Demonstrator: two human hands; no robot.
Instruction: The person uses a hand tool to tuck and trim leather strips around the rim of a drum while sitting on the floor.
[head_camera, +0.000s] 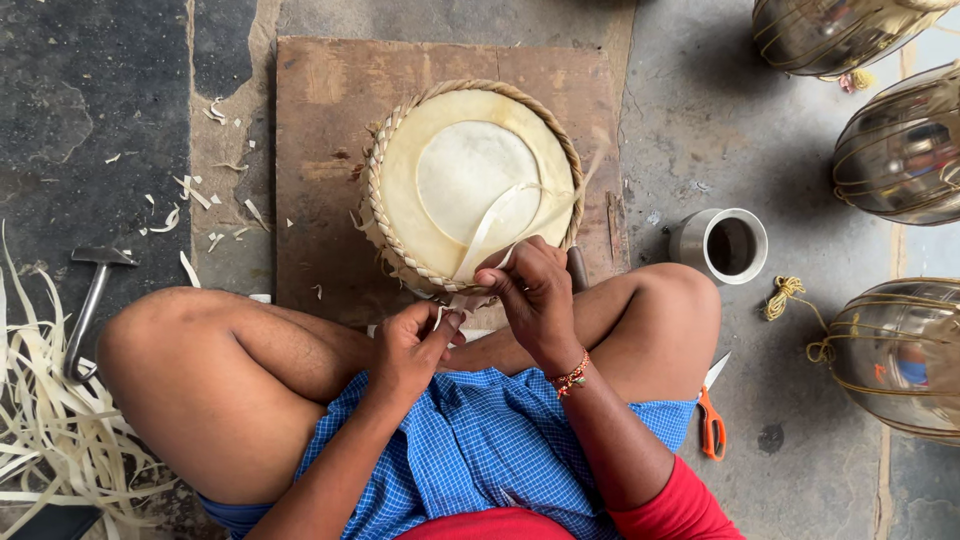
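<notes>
two hands work at the near rim of one basket (470, 185): the left hand (415, 345) pinches a strip end shut between thumb and fingers, keeping it taut, and the right hand (530, 290) closes on one strip (490, 225) to thread it. the basket sits on one board (330, 110), steadied between the knees. further out: one hammer (90, 300), one cup (725, 245), one pair of scissors (710, 415), four pots (900, 150).

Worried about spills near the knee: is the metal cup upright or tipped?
Upright. The metal cup stands on the floor with its round mouth facing up; whether it holds anything, cannot tell.
</notes>
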